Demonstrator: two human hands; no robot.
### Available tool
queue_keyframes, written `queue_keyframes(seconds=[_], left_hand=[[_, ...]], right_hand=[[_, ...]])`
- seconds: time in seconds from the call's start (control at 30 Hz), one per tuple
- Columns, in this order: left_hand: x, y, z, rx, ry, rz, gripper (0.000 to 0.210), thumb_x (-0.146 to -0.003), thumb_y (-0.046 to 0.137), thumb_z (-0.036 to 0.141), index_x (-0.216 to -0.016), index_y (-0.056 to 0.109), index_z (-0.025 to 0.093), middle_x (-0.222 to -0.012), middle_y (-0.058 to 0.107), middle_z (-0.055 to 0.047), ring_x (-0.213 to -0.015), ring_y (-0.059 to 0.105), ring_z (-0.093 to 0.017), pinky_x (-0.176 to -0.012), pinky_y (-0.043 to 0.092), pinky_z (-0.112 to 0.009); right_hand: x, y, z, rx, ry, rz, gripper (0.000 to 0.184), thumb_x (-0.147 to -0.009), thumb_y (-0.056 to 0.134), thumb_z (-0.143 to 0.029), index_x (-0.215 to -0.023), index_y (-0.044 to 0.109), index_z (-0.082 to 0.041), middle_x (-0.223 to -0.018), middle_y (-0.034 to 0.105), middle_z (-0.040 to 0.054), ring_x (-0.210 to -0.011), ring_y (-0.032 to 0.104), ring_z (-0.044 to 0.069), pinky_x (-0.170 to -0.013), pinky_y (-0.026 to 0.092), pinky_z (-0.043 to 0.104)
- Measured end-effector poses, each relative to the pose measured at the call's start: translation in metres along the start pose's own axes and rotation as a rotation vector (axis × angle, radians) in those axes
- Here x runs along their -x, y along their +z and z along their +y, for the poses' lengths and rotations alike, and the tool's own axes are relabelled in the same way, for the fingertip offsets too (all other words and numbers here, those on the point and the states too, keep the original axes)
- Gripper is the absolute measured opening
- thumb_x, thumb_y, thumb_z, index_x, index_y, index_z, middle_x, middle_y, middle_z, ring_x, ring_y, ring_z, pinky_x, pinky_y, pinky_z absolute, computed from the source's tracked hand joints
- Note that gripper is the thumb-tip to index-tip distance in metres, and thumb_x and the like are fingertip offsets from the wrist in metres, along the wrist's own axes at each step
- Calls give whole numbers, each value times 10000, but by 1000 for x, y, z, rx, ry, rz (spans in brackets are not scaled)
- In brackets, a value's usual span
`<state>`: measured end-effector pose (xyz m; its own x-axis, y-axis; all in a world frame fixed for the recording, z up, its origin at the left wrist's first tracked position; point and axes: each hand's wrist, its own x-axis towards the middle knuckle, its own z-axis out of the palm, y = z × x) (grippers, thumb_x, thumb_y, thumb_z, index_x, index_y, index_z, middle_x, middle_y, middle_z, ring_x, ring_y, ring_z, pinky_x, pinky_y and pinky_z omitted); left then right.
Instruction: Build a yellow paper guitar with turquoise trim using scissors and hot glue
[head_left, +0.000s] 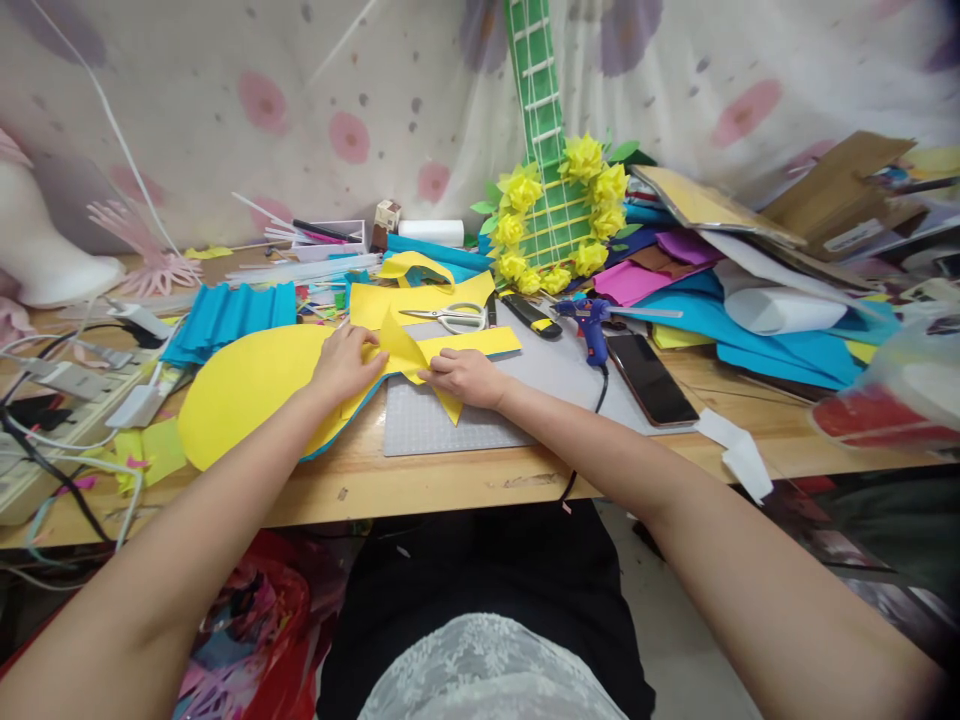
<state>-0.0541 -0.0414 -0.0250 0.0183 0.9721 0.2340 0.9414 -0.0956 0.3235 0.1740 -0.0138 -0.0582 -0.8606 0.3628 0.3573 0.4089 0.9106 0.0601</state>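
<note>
Right fingers (444, 370) pinch yellow paper (400, 345) edge; left fingers' (370, 352) closure unclear; mat (469, 437) bare along near edge.

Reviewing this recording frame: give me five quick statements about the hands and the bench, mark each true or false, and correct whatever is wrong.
1. The left hand and right hand both touch yellow material. True.
2. The glue gun is in the right hand. False: it lies untouched beside the phone.
3. The scissors lie just beyond the hands, held by neither. True.
4. The flowers on the green strung piece are red. False: they are yellow.
5. The pleated blue piece lies to the left of the grey mat. True.
</note>
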Motion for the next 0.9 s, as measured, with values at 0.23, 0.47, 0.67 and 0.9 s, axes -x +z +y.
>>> queue_keyframes(seconds=[0.23,0.47,0.67,0.9], left_hand=[[-7,-5,5,146,-48,96,94,-787,470,257,-858,511,209,-988,580,-66,-974,533,-206,-851,427,-338],[-7,2,26,93,107,-94,137,-793,489,312,-862,539,204,-984,590,-73,-972,540,-230,-852,430,-360],[-11,0,24,126,-70,-46,168,-835,391,270,-886,544,222,-1001,606,-71,-959,557,-219,-823,451,-361],[-7,-1,20,178,-83,-86,193,-815,417,286,-922,555,202,-1027,614,-67,-927,578,-194,-816,462,-333]], right_hand=[[10,-10,16,-424,692,526,300,-894,454,-372,-808,681,-195,-754,561,30,-729,542,151,-645,385,267],[6,-10,12,-439,740,475,372,-899,415,-442,-707,618,-196,-755,558,33,-731,533,157,-660,386,273],[-2,-6,-9,-242,586,223,332,-917,407,-430,-808,610,-191,-867,574,53,-796,545,163,-633,361,261],[-25,3,-19,-115,464,28,325,-837,536,-485,-968,580,-191,-1016,578,84,-918,529,200,-594,362,277]])
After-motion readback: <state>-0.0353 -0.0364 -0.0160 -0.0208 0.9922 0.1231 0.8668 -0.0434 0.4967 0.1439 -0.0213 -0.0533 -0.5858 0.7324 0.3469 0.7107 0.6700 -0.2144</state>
